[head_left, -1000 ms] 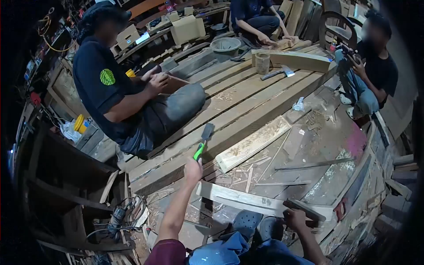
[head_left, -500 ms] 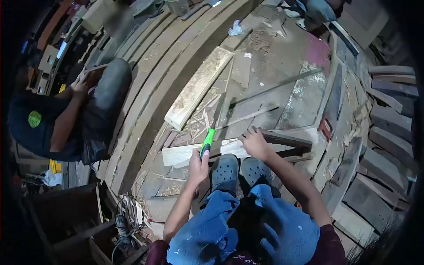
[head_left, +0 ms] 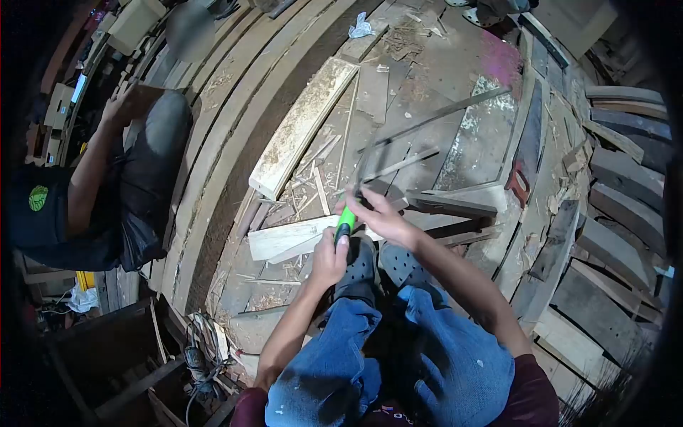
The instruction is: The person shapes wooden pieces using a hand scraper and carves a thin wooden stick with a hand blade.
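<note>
L hand: thumb + fingers were wrapped firmly round the lower, black end of a long green-and-black-handled metal tool [head_left: 347, 217]; that left hand [head_left: 329, 260] sat btwn the knees.
R hand: the right hand [head_left: 388, 220] was at the tool's upper handle, fingers part-bent; view blurred there, so couldn't tell if they'd closed on it or just touched.
Tool: held up in front of the feet, above the near end of the cluttered wooden floor [head_left: 420, 89], blade pointing away.
Pale plank: a whitish tapered wood plank [head_left: 288, 240] lay below the hands, nr the floor's near L corner.
Long board: a pale rectangular wood board [head_left: 306, 128], dusted w/ shavings, lay along the floor's L edge, nr the curved slatted wood platform [head_left: 238, 135].
Dark strip: a thin dark wood strip [head_left: 445, 116] slanted across mid-floor.
Red handle: a red loop-shaped handle [head_left: 518, 185] was nr the floor's R edge.
Paper: a crumpled white scrap [head_left: 361, 26] lay nr the far L corner.
Co-worker: a seated person w/ a green-patched dark sleeve [head_left: 39, 199] was on the platform's L side.
Feet: grey holed clogs [head_left: 356, 270], under blue jeans [head_left: 455, 356].
</note>
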Demonstrator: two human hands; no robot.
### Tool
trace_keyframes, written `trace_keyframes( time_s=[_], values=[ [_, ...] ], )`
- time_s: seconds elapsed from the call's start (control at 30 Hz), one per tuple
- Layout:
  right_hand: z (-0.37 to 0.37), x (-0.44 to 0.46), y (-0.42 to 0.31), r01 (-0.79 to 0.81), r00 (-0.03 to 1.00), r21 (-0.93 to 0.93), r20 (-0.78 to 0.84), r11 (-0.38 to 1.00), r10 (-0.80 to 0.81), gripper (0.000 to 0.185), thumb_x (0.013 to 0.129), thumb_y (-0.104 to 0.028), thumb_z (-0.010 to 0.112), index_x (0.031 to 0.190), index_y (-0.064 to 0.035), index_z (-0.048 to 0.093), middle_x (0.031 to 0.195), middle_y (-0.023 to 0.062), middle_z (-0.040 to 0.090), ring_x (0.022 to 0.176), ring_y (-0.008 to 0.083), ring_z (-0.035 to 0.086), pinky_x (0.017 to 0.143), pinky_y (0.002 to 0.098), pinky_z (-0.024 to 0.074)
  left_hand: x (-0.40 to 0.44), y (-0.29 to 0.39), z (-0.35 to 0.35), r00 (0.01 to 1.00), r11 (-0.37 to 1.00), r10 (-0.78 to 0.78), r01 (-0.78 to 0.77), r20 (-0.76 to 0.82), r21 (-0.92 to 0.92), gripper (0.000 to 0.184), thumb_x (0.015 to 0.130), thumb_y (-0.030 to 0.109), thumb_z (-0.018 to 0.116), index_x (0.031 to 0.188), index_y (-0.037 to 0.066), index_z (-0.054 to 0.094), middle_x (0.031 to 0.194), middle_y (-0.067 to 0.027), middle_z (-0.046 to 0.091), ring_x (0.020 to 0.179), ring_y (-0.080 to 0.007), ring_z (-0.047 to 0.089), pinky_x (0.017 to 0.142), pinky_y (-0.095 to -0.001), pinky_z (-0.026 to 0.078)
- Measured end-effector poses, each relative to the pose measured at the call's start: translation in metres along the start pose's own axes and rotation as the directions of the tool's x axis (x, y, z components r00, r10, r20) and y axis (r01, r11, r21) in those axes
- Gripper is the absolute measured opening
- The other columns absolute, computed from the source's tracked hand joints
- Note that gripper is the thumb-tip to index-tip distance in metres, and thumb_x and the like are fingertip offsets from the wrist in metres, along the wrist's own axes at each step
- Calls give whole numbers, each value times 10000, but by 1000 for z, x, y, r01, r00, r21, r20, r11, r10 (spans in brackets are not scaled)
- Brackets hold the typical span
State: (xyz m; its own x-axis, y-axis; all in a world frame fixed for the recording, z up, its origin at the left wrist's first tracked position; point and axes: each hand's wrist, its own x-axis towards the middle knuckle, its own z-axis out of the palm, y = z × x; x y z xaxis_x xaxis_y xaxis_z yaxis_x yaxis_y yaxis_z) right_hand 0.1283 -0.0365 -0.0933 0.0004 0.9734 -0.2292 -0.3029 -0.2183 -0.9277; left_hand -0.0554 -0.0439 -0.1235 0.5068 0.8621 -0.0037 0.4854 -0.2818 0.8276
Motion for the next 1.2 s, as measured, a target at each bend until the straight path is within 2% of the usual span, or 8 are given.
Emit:
trace_keyframes(
  time_s=[0.17, 0.2, 0.33, 0.6, 0.73, 0.87, 1.03, 1.2],
  values=[
    [5, -3, -4, -2, 943, 168, -329, 986, 58, 258, 994, -256, 534, 1027, 0, 538, 774, 51, 592, 702, 145, 627, 637, 308, 527, 26, 3, -5, 995, 970, 62, -43, 72, -240, 336, 988, 292, 404, 1088, -9, 516, 852, -209, 597, 809, -383, 595, 762, -433, 455],
    [-1, -5, -6, 7, 919, 102, -392, 995, 33, 253, 983, -240, 553, 1031, 8, 533, 735, 39, 583, 610, 142, 604, 567, 296, 508, 28, -20, -3, 975, 931, -122, 177, 187, -320, 327, 968, 280, 479, 1115, -9, 519, 890, -203, 594, 847, -384, 586, 803, -426, 458],
    [-32, -18, -18, 1, 899, -89, -437, 996, -40, 220, 948, -218, 598, 1025, -14, 571, 621, 0, 528, 503, 89, 540, 465, 260, 439, 40, -46, -12, 948, 912, 93, -204, 304, 356, 448, 837, 289, 697, 1148, 8, 537, 1079, -204, 569, 1034, -371, 537, 888, -459, 438],
    [-55, -40, 25, -55, 908, -262, -415, 963, -61, 207, 886, -206, 667, 982, -22, 656, 641, -36, 506, 589, 50, 442, 514, 251, 353, 48, -71, -1, 915, 903, 164, -289, 367, 317, 302, 899, 239, 626, 1078, 13, 538, 967, -235, 629, 874, -419, 610, 725, -500, 475],
    [-68, -51, 39, -27, 809, -638, -466, 769, -359, 303, 864, -211, 683, 1093, -17, 635, 746, 154, 663, 673, 249, 656, 623, 363, 490, 52, -53, -15, 904, 915, -198, 32, 380, 401, 307, 892, 194, 602, 1107, -3, 506, 892, -275, 639, 841, -440, 630, 701, -516, 495],
    [-94, -68, 26, -489, 753, -670, -647, 558, -117, 522, 829, -273, 695, 1283, -62, 548, 802, 230, 669, 774, 413, 657, 704, 458, 521, 53, -53, -34, 961, 967, -69, -2, 270, 255, 378, 933, 282, 563, 1149, -14, 468, 768, -276, 625, 771, -470, 617, 669, -523, 476],
    [-123, -73, 40, -527, 742, -737, -642, 424, -194, 490, 800, -261, 709, 1243, -93, 585, 806, 230, 668, 780, 408, 656, 700, 484, 513, 66, -46, -36, 925, 970, -234, 204, 298, 130, 406, 956, 348, 552, 1119, -23, 538, 687, -187, 574, 631, -286, 564, 647, -404, 474],
    [-140, -67, 41, -472, 806, -773, -573, 424, -149, 458, 794, -302, 721, 1179, -70, 636, 829, 214, 676, 802, 403, 657, 725, 475, 518, 74, -21, -27, 926, 985, -135, 165, 353, -58, 332, 995, 280, 488, 1127, -15, 563, 847, -123, 598, 823, -215, 563, 785, -349, 461]
  ],
)
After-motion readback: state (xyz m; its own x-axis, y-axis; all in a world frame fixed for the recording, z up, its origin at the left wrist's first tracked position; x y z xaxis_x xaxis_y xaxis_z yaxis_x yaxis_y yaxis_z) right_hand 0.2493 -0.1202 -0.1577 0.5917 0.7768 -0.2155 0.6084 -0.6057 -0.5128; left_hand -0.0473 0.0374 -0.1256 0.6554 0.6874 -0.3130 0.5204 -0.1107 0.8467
